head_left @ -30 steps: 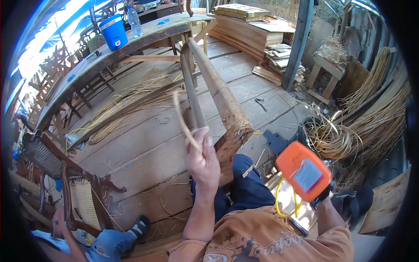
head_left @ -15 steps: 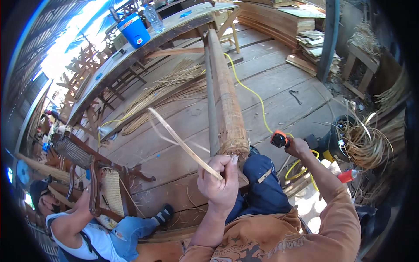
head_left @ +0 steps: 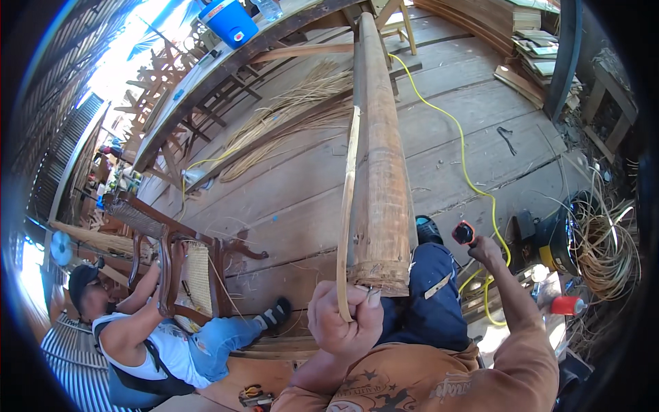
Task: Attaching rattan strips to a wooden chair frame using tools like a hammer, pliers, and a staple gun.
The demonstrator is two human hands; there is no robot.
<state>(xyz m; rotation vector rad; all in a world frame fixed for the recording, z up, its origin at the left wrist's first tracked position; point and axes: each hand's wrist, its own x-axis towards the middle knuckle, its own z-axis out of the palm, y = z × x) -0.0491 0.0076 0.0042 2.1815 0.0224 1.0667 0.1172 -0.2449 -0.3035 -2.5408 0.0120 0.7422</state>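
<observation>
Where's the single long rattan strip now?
Near the middle of the head view, the rattan strip rises from the person's left hand, along the left side of the long wooden beam.

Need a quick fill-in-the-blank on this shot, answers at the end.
1. The left hand grips a thin pale strip, while the ____ hand holds the orange-and-black tool.
2. The cord or hose winding across the floorboards is coloured ____.
3. The cooler has a body coloured ____.
4. The co-worker sits on the picture's ____ side.

Missing words: right; yellow; blue; left.
</observation>
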